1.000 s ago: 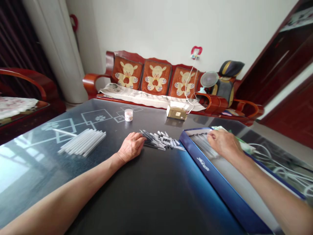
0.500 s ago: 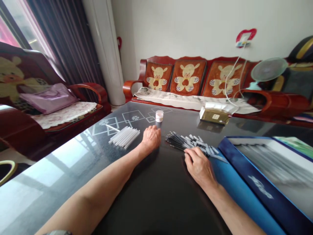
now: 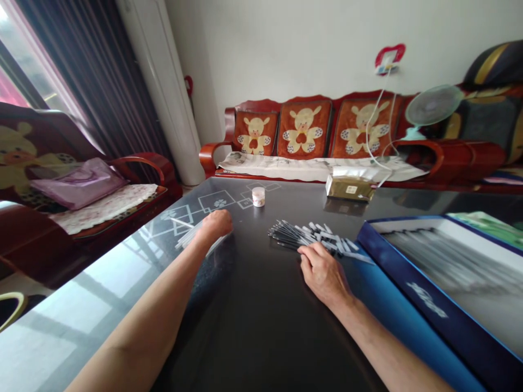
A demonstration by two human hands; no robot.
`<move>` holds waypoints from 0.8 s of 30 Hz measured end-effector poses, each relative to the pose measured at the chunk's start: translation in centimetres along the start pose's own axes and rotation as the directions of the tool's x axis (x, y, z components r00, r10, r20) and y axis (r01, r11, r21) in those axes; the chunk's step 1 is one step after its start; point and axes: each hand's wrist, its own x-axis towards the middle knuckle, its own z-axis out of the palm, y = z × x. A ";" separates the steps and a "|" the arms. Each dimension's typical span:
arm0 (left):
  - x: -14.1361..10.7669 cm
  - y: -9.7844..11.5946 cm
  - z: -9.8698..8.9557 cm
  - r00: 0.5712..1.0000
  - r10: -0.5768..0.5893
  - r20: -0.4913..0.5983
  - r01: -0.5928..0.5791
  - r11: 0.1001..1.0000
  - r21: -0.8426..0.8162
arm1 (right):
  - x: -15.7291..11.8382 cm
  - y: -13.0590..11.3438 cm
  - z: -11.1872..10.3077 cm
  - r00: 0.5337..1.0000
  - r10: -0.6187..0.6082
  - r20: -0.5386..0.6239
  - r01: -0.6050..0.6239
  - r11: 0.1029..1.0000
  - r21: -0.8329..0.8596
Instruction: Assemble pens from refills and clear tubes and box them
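My left hand [image 3: 216, 225] lies over a bundle of white plastic tubes [image 3: 187, 238] on the glass table top. The fingers and most of the bundle are hidden, so any grip is unclear. My right hand [image 3: 322, 273] rests on the dark table, its fingertips beside a loose pile of thin black-and-white pen-like parts [image 3: 306, 235]. Nothing shows in that hand. A long blue box [image 3: 427, 300] lies to the right of it, holding rows of blurred grey items.
A small white jar [image 3: 257, 196] and a gold packet box [image 3: 349, 188] stand at the table's far side. The dark glass table [image 3: 261, 326] reflects the window. A green item [image 3: 486, 222] lies behind the blue box, and a red wooden sofa [image 3: 212, 155] stands beyond the table.
My left hand has moved left onto the white tubes. My right hand has moved from the blue box to the pile, and the view has swung left.
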 end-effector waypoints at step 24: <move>-2.2 3.9 1.1 0.745 0.666 0.038 -0.653 0.741 -0.158 | 0.4 -0.1 -0.3 0.999 -0.016 0.050 0.020 0.997 -0.077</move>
